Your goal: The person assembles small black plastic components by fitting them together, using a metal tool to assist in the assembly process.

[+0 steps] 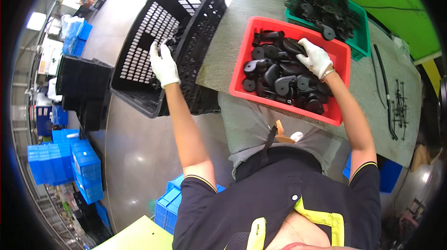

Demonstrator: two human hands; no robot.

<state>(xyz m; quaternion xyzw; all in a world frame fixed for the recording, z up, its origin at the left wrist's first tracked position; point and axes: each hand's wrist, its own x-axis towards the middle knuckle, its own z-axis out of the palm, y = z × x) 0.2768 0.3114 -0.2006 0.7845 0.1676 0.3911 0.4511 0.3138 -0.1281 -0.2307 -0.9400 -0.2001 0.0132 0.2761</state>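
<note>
Clearly mid-sort. Left fingers [159, 48], gloved in white, curled shut around one small black plastic part [166, 44], held over the open mouth of the black lattice crate [195, 22]. Left hand [164, 65] raised well off to the person's left, beyond the edge of the desk [223, 54]. Right fingers [308, 45], also gloved, bent down into the heap of black plastic parts [279, 75] in the red tray [340, 57]; whether closed on a piece or only resting on the heap, cannot tell. Right hand [316, 58] toward the far right corner of that tray.

Judging from the lie of things: crate floor mostly bare through the lattice, so little moved across so far. Red tray still well filled, pieces piled over one another from wall to wall. Behind it a green tray [361, 40], heaped with similar black parts, untouched by either hand. Most of the work therefore left, only a small share done.

Further out: thin black rods [389, 96] lying loose on the desk to the right, stacked blue bins [79, 166] on the floor to the left.
</note>
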